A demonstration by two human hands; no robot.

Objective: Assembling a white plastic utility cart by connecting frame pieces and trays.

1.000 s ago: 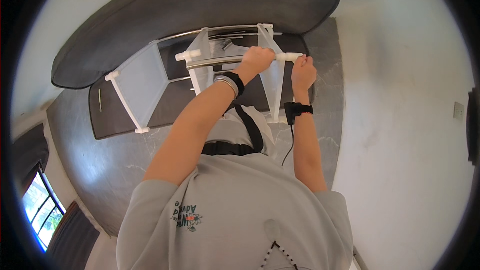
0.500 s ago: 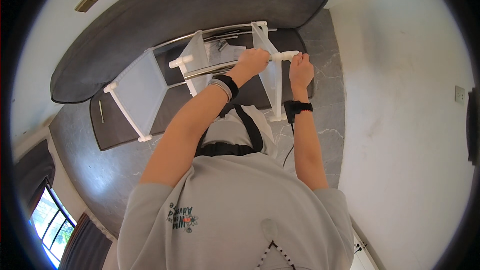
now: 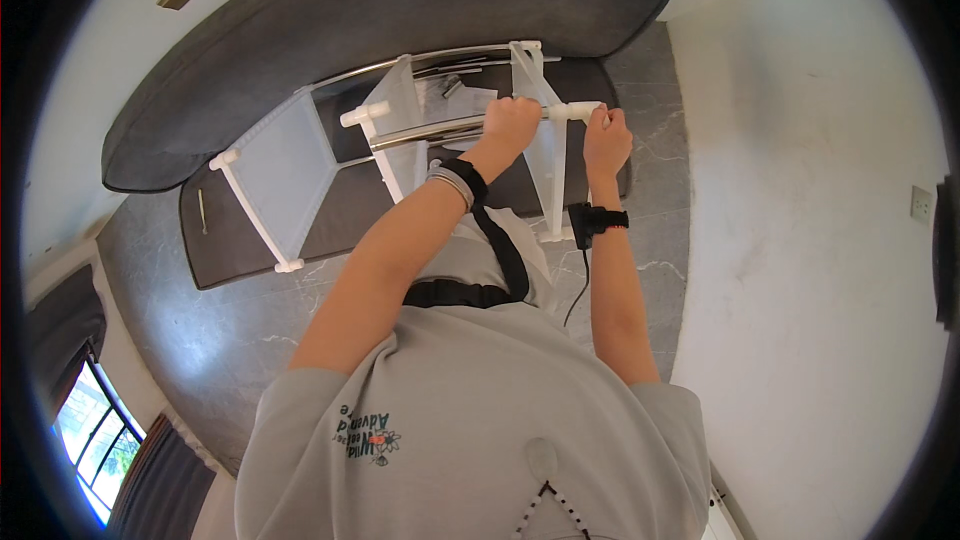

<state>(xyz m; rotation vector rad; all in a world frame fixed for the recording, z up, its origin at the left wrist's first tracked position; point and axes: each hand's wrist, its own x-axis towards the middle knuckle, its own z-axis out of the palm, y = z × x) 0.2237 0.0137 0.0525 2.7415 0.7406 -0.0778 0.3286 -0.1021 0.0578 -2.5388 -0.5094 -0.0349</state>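
A shelf rack lies on its side, with white panels (image 3: 281,155) joined by metal tubes and white plastic corner fittings. My left hand (image 3: 512,127) is wrapped round a shiny metal tube (image 3: 440,130) that reaches from the middle panel toward the right-hand panel (image 3: 545,165). Just beyond that panel, my right hand (image 3: 606,145) is closed on a white plastic fitting (image 3: 578,111) at the tube's right end. Another white fitting (image 3: 364,115) stands on the middle panel, close to the tube's left end.
The rack rests on a grey cushioned seat (image 3: 245,250) with a long grey backrest (image 3: 390,0) behind it. Loose tubes and a clear plastic bag (image 3: 455,100) lie inside the rack. A thin strip (image 3: 203,210) is at the seat's left. A white wall (image 3: 800,240) rises on the right.
Both hands keep their hold on the tube and the fitting. My left hand and forearm have shifted slightly to the right. The view has moved a little.
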